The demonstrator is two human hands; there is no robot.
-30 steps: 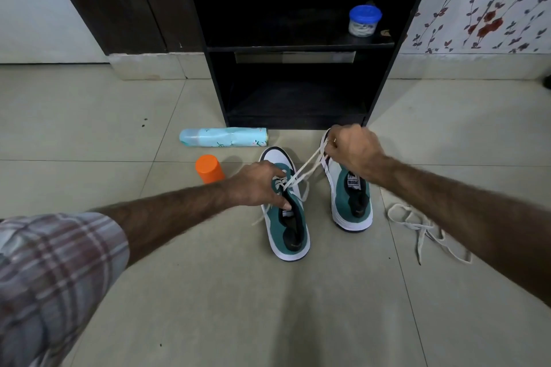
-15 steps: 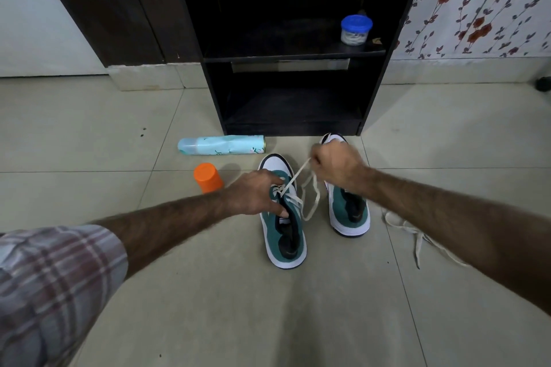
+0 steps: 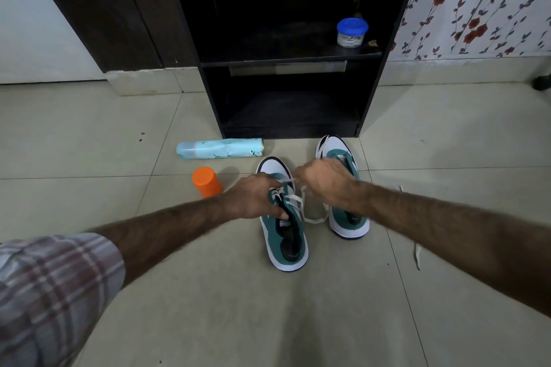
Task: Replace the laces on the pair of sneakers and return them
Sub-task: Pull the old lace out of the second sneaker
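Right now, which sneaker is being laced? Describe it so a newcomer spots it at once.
Start at the dark shelf unit against the wall; two teal-and-white sneakers sit on the floor tiles before it. It is the left sneaker, nearer the orange cap. Unlike the right sneaker, it has a white lace threaded through its eyelets.

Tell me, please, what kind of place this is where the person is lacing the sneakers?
Probably a room in a home, near a shoe rack. The sneakers stand on a tiled floor before a dark open shelf unit, and the wall beside it has floral wallpaper.
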